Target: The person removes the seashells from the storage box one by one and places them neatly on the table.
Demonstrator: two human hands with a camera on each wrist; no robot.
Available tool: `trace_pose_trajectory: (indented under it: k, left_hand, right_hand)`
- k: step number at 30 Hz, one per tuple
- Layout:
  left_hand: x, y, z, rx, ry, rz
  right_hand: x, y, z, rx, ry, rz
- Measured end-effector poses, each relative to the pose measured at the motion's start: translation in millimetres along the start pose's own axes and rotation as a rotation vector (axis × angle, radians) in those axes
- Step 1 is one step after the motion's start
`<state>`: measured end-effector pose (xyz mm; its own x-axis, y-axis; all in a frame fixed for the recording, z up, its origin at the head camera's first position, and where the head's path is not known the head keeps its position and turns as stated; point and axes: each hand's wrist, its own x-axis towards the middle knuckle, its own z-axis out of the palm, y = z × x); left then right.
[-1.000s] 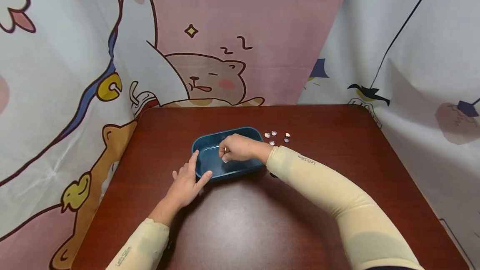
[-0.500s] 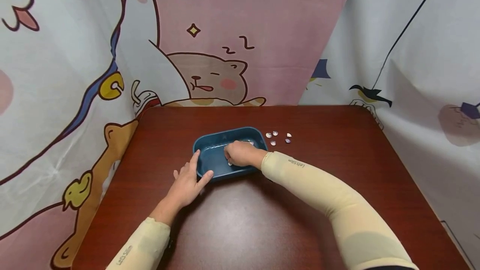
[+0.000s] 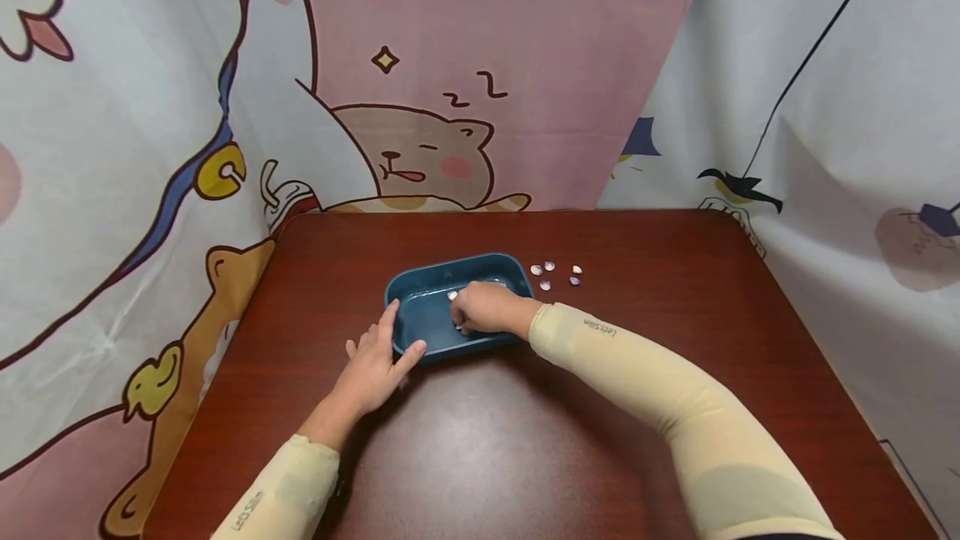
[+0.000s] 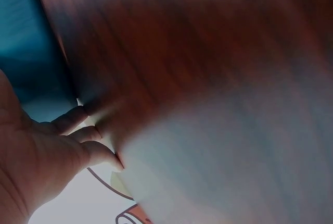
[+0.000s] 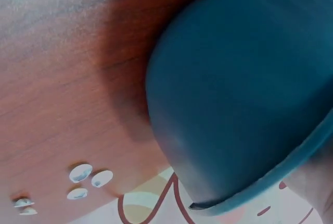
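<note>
A dark teal oblong plastic tray [image 3: 427,319] lies in the middle of the table. My left hand [image 3: 369,369] rests against its left end, fingers spread and thumb at the near rim. Inside the tray my right hand [image 3: 487,307] has curled fingers pointing down, with a small white shell [image 3: 459,327] just showing at the fingertips. Another pale shell [image 3: 452,295] appears beside the knuckles; whether it touches the hand I cannot tell. A further pale piece [image 3: 501,284] shows behind the hand. In the right wrist view the tray wall [image 5: 234,88] hides the fingers.
Several small whitish shells [image 3: 545,285] lie on the brown table [image 3: 637,357] just right of the tray, seen also as loose shells [image 5: 80,172] in the right wrist view. Printed cloth [image 3: 562,90] hangs behind the table and at both sides.
My right hand has shifted slightly right and lower in the tray since a second ago, and is nearly still lately. The shell beside the knuckles now shows. My left hand stays put.
</note>
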<state>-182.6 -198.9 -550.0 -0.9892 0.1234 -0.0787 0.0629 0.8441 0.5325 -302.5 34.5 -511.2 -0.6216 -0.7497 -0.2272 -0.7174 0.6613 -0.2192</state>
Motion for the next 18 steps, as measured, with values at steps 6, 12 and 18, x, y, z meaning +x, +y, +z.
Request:
trace_pose_trajectory:
  k: [6, 12, 18]
  left_hand:
    - [-0.5, 0.0, -0.2, 0.004, 0.001, -0.006]
    - [-0.1, 0.4, -0.9, -0.007, -0.009, -0.007]
    - [1.2, 0.2, -0.2, -0.007, -0.004, -0.007]
  right_hand:
    - [0.5, -0.3, -3.8, -0.012, 0.029, -0.026]
    - [-3.6, -3.9, -35.4, 0.132, 0.087, -0.053]
    - [11.5, -14.4, -57.2, 0.116, 0.151, -0.004]
